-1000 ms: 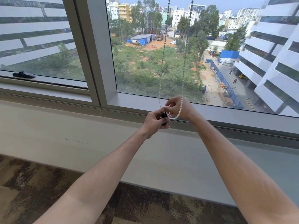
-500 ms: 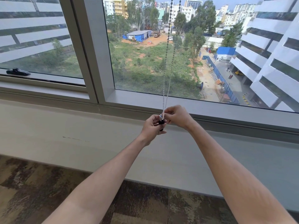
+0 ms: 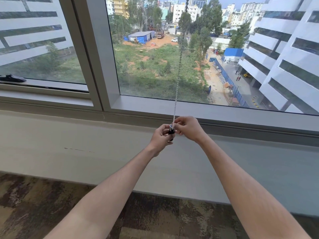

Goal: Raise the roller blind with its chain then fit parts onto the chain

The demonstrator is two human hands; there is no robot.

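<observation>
The bead chain (image 3: pixel 179 62) hangs from above down the window glass, its two strands drawn close together into one line. My left hand (image 3: pixel 161 138) grips a small black part with a silver tube top (image 3: pixel 171 129) at the chain's lower end. My right hand (image 3: pixel 187 127) pinches the chain just beside that part, the fingers of both hands touching. The chain's bottom loop is hidden between my fingers. The roller blind itself is out of view above.
A grey window frame and sill (image 3: pixel 224 116) run across just behind my hands. A thick mullion (image 3: pixel 96 57) splits the window at the left. A black window handle (image 3: pixel 12 78) lies on the left sill. Patterned carpet (image 3: pixel 34 207) covers the floor below the wall.
The chain's open loop, wide a second ago, has been pulled into a tight single line. My hands came closer together around the black part and sank slightly.
</observation>
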